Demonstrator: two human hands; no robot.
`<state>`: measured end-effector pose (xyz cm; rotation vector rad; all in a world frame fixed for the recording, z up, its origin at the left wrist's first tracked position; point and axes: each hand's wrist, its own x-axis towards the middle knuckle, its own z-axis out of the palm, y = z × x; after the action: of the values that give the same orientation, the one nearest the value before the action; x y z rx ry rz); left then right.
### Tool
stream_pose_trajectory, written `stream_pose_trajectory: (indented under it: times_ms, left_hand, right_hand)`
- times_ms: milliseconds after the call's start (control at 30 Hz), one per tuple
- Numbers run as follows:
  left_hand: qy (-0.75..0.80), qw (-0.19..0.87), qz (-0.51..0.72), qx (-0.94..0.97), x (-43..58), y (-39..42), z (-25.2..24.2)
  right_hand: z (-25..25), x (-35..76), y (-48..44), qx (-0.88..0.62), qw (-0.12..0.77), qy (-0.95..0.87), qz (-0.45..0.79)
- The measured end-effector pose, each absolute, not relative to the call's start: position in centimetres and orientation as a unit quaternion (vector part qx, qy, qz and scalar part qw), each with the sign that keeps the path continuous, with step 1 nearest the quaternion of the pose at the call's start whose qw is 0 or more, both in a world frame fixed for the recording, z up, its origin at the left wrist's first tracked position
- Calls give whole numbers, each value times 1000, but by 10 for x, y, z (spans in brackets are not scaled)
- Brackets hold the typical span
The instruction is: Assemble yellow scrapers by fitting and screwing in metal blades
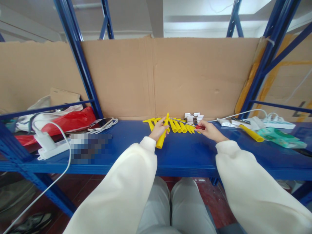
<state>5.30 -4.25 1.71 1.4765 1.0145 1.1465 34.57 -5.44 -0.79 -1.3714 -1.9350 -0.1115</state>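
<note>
My left hand (159, 129) is closed round a yellow tube-shaped plastic piece (160, 141), its wide end pointing down toward me and its narrow end up. In my right hand (207, 130) is a screwdriver (200, 127), gripped by its red handle. Its long thin metal shaft reaches left to the upper part of the yellow piece; whether the tip touches it I cannot tell. Behind and between my hands, several more yellow pieces (178, 127) lie in a row on the blue shelf top (185, 156). Just beyond them stand stacks of small white and dark parts (193, 117).
A cardboard sheet (195, 78) walls off the back, between blue metal posts (85, 68). At left are a white power strip (55, 149), a cable and a red bag (73, 121). On the right lie another yellow piece (252, 134) and a green packet (280, 137).
</note>
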Motion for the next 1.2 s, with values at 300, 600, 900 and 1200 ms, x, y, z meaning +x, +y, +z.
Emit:
stream_pose_trajectory:
  times_ms: [300, 600, 900, 1200]
  left_hand:
    - [421, 475, 479, 606, 52, -37, 15]
    - [428, 474, 462, 615, 54, -43, 17]
    - [434, 472, 457, 617, 55, -46, 20]
    - [438, 469, 463, 611, 54, -47, 20]
  right_hand:
    - [-8, 344, -56, -542, 342, -766, -50]
    - [-12, 346, -51, -558, 363, -743, -61]
    - [-4, 343, -61, -553, 351, -750, -89]
    - [-12, 347, -50, -559, 341, -753, -66]
